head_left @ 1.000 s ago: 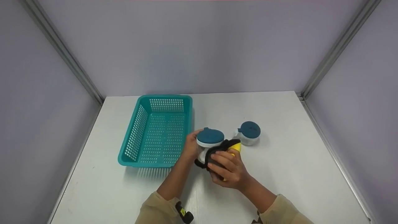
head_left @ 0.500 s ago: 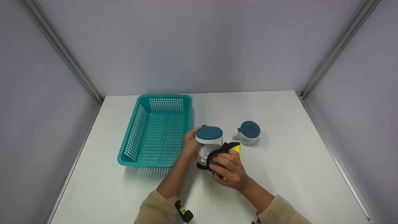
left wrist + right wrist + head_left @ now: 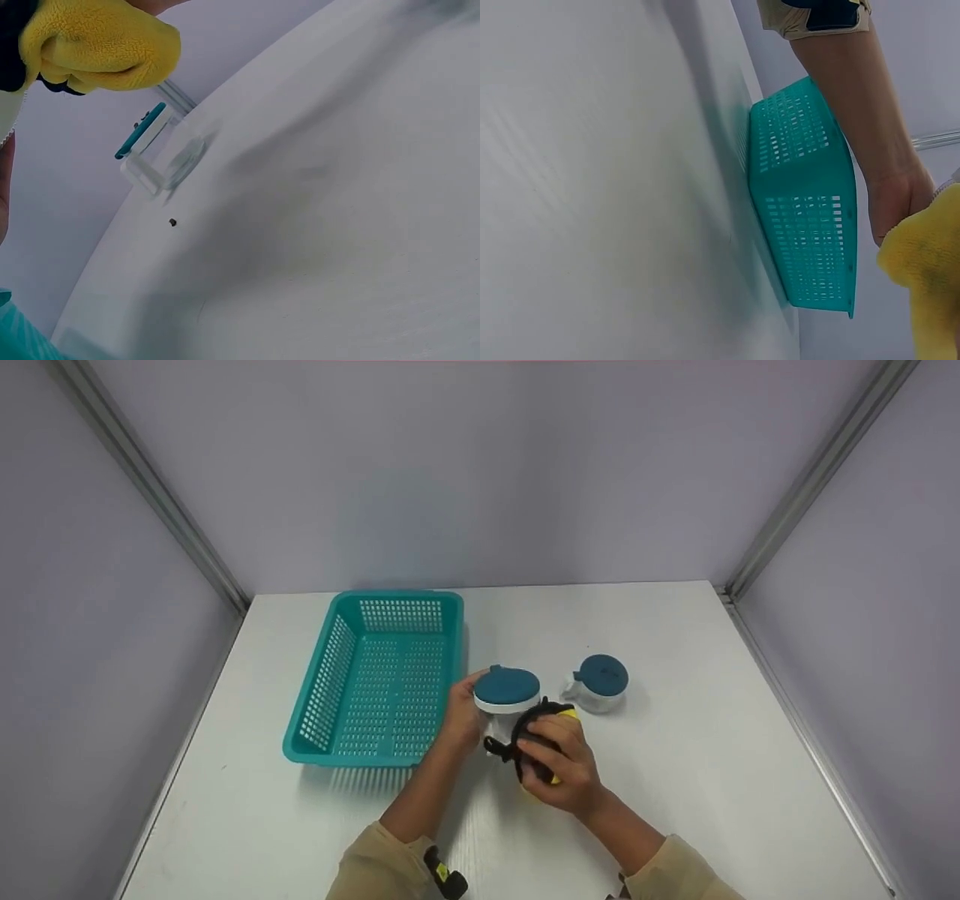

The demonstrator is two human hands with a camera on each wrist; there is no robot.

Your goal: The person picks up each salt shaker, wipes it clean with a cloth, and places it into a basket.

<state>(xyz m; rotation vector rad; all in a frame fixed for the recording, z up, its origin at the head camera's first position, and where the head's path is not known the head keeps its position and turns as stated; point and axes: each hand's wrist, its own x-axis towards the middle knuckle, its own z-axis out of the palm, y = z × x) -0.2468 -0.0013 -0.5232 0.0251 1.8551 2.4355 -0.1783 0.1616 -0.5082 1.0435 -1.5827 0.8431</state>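
In the head view my left hand (image 3: 461, 718) grips a clear jar with a blue lid and white collar (image 3: 507, 687), holding it up over the table. My right hand (image 3: 566, 765) holds a cloth (image 3: 521, 729), black and grey on one side and yellow on the other, against the jar's lower right side. The yellow side of the cloth (image 3: 112, 45) fills the top left of the left wrist view. A second clear jar with a blue lid (image 3: 602, 679) stands upright on the table, to the right of the held one. Most of the held jar's body is hidden by the cloth and fingers.
A teal perforated basket (image 3: 352, 758) sits on the white table (image 3: 225, 810), left of my hands; nothing shows inside it. Grey panels (image 3: 480, 472) enclose the table at the back and sides. A small dark speck (image 3: 173, 222) lies on the tabletop.
My right hand has shifted and turned slightly, bunching the cloth and moving its black edge along the jar. The held jar rises and dips slightly; the second jar and basket stay in place.
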